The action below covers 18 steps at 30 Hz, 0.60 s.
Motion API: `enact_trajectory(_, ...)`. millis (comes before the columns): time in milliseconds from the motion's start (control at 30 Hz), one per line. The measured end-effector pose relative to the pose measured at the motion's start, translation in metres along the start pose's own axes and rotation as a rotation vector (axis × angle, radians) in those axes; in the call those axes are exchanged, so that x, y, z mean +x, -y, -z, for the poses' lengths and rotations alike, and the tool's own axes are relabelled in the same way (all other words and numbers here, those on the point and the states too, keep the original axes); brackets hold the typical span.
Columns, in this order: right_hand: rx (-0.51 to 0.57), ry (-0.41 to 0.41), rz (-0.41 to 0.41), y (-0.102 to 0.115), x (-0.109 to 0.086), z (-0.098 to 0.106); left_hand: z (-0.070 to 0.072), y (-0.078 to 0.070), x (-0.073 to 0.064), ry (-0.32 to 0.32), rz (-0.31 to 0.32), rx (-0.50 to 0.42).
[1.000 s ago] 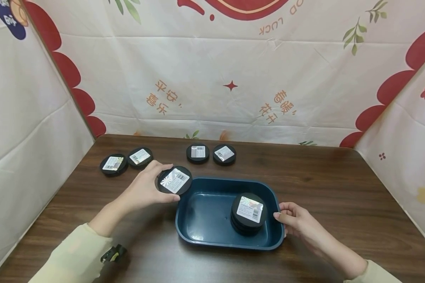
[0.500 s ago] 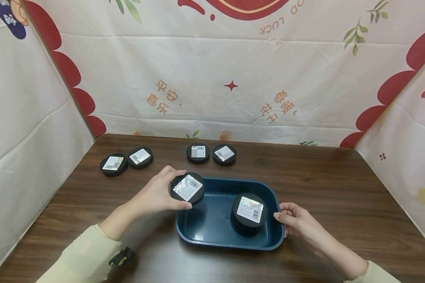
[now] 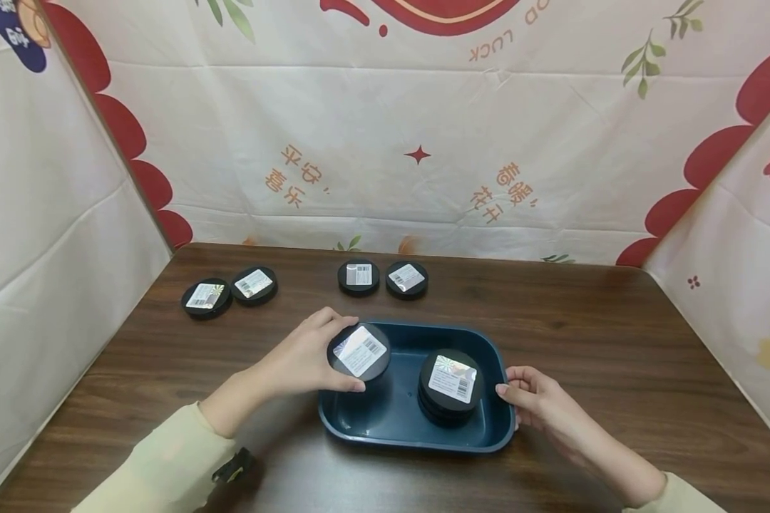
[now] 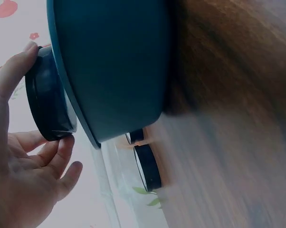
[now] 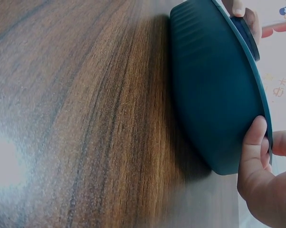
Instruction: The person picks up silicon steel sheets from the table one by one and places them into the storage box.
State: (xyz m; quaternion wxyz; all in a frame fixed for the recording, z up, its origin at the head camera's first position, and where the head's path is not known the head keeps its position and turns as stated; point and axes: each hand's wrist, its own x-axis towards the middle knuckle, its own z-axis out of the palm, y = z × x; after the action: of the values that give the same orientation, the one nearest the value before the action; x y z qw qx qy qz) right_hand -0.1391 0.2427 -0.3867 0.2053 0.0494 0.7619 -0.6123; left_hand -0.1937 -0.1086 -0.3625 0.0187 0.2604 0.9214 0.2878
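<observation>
My left hand (image 3: 308, 355) grips a flat round black container (image 3: 366, 353) by its edge, thumb on the near side and fingers on the far side. A white label with a barcode covers part of its top. It is held over the left end of the dark blue tray (image 3: 417, 448); in the left wrist view the container (image 4: 47, 97) overlaps the tray's rim. Inside the tray, toward the right, stands a stack of similar black containers (image 3: 450, 399). My right hand (image 3: 539, 406) pinches the tray's right rim, thumb and fingers on either side of the wall (image 5: 214, 90).
Two labelled black containers (image 3: 207, 298) lie at the table's back left, side by side. Another pair (image 3: 358, 278) rests behind the tray. A printed white cloth (image 3: 385, 142) hangs along the back edge of the brown wooden table (image 3: 590, 342) and at both sides.
My left hand has carried the black container rightward and toward me, from beside the tray's left corner to over its left end. The right hand and tray have stayed in place.
</observation>
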Motion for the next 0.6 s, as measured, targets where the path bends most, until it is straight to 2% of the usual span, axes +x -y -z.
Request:
enact_trajectory(233, -0.003, -0.007, -0.003, 0.001, 0.0, 0.0, -0.005, -0.004, 0.007, 0.047, -0.004, -0.002)
enact_trajectory(600, -0.004, -0.012, -0.003, 0.001, -0.001, -0.001, -0.017, -0.01, 0.016, 0.126, -0.062, -0.006)
